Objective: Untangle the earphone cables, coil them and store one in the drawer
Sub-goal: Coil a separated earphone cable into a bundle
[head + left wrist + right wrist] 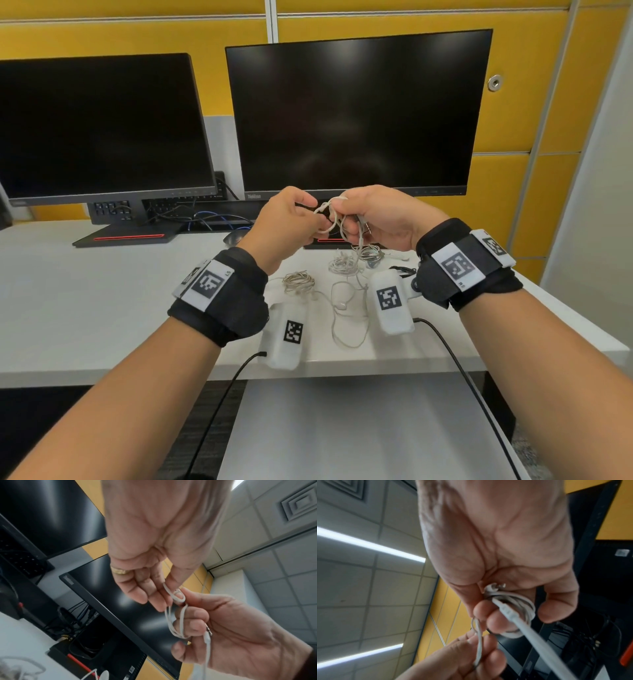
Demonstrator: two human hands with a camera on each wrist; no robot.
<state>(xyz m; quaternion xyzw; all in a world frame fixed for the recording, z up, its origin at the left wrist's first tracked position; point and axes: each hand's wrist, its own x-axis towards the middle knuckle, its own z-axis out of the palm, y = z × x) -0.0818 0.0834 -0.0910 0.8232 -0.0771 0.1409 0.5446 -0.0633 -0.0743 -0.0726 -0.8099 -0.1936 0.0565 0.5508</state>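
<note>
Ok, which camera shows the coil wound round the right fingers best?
Right wrist view: the white cable coil loops round the right hand fingers, close and unobstructed. The left wrist view shows thin strands beside the left hand; the head view shows it small.

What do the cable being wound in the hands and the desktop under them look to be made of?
Earphone cable: probably soft rubbery plastic with a matte white sheath; it bends in tight loops round the right hand fingers, left hand pinching it. Desk: likely laminate board, smooth, flat white, faint sheen.

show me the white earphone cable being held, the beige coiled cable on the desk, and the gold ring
white earphone cable (329,219), head view, loops between both hands
beige coiled cable (297,279), head view, middle of coil
gold ring (118,571), left wrist view, band front
</note>
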